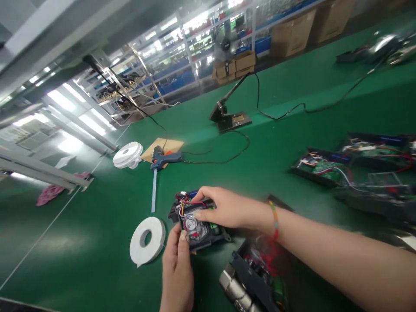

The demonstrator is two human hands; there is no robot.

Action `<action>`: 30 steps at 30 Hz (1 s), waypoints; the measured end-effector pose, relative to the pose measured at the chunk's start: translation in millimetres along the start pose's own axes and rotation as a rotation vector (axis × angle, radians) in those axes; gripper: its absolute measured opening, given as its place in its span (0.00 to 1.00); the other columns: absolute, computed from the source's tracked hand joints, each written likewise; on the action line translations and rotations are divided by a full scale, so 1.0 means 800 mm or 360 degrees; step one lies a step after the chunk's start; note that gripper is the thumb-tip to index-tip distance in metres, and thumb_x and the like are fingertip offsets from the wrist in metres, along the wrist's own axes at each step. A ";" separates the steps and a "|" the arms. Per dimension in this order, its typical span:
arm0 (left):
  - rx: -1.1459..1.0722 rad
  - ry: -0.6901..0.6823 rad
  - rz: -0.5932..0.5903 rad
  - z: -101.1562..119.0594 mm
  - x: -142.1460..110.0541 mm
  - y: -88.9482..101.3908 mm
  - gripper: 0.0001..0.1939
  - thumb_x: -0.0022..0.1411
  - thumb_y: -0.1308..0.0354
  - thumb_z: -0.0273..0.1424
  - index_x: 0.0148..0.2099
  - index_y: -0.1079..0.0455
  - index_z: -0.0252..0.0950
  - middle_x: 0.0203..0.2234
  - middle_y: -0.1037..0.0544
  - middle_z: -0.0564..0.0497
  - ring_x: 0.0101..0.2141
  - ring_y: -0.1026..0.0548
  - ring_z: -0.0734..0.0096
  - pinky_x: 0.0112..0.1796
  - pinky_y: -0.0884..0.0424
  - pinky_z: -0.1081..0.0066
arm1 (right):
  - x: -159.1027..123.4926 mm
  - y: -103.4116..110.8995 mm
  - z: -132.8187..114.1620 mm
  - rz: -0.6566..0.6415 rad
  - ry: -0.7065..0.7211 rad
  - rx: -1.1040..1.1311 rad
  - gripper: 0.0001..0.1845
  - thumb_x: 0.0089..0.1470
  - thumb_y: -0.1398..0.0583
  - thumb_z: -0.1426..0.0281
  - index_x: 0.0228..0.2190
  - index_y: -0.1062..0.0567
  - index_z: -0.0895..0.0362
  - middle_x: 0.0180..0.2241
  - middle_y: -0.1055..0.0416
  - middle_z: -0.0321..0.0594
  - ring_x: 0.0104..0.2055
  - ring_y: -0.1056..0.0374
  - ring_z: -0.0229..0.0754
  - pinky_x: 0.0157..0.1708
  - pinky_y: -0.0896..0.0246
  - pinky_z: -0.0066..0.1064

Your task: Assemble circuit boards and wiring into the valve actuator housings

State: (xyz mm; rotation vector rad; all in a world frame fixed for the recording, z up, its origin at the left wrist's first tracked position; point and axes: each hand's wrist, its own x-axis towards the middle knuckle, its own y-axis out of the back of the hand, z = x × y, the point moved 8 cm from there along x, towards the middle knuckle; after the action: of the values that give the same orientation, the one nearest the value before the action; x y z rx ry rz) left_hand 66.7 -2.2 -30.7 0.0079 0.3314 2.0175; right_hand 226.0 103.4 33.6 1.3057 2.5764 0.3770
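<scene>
A black plastic housing (208, 240) full of coloured wires, a round white part and green pieces lies between my hands on the green bench. My left hand (178, 255) grips its near left edge, thumb on top and fingers against the side. From the right, my right hand (212, 208) reaches over it, thumb and fingers pressing on the wires and inner parts. The fingertips of that hand are partly hidden among the wires. Beside my left hand lies a roll of white tape (134, 242). A second open housing (253, 273) with red wires sits under my right forearm.
A blue glue gun (165, 159) with a glue stick rests on a piece of cardboard (175, 144). More white rolls (128, 154) lie left of it. A soldering iron stand (234, 120) with a trailing cable is farther back. Several wired housings (321, 167) cover the right side.
</scene>
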 end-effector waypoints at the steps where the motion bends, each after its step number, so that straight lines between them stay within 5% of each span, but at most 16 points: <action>1: -0.0019 0.0031 -0.0018 -0.002 -0.002 0.000 0.29 0.61 0.41 0.53 0.57 0.28 0.40 0.54 0.23 0.46 0.56 0.28 0.56 0.57 0.32 0.63 | 0.000 -0.001 0.001 0.0017 0.0012 0.0002 0.14 0.54 0.34 0.72 0.44 0.23 0.58 0.46 0.23 0.44 0.47 0.28 0.48 0.46 0.36 0.36; 8: -0.0316 0.0198 -0.0106 -0.017 -0.007 0.000 0.33 0.55 0.32 0.50 0.59 0.28 0.43 0.60 0.28 0.48 0.63 0.36 0.53 0.64 0.40 0.59 | 0.003 -0.003 0.006 0.0150 0.0055 0.0009 0.12 0.51 0.37 0.76 0.39 0.24 0.57 0.38 0.22 0.40 0.40 0.28 0.45 0.40 0.38 0.32; 15: -0.0381 0.0250 -0.0103 -0.013 -0.005 -0.006 0.35 0.53 0.31 0.50 0.60 0.29 0.42 0.56 0.24 0.48 0.60 0.32 0.57 0.58 0.34 0.65 | 0.001 0.001 0.006 0.0124 0.0057 0.0037 0.11 0.53 0.37 0.76 0.40 0.23 0.57 0.42 0.22 0.40 0.43 0.28 0.44 0.41 0.37 0.31; 30: -0.0716 0.0359 0.0148 -0.010 -0.003 -0.011 0.25 0.48 0.28 0.38 0.49 0.24 0.40 0.46 0.18 0.50 0.47 0.21 0.65 0.42 0.23 0.76 | 0.009 -0.001 0.015 0.0262 0.0065 0.0089 0.04 0.53 0.36 0.75 0.34 0.23 0.57 0.37 0.20 0.38 0.39 0.27 0.43 0.38 0.38 0.31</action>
State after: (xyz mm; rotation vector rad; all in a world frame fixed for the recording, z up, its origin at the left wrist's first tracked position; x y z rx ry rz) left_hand 74.1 -2.7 -40.3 -0.4955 0.0113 2.1493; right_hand 224.8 110.4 21.7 1.5508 2.5372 0.3661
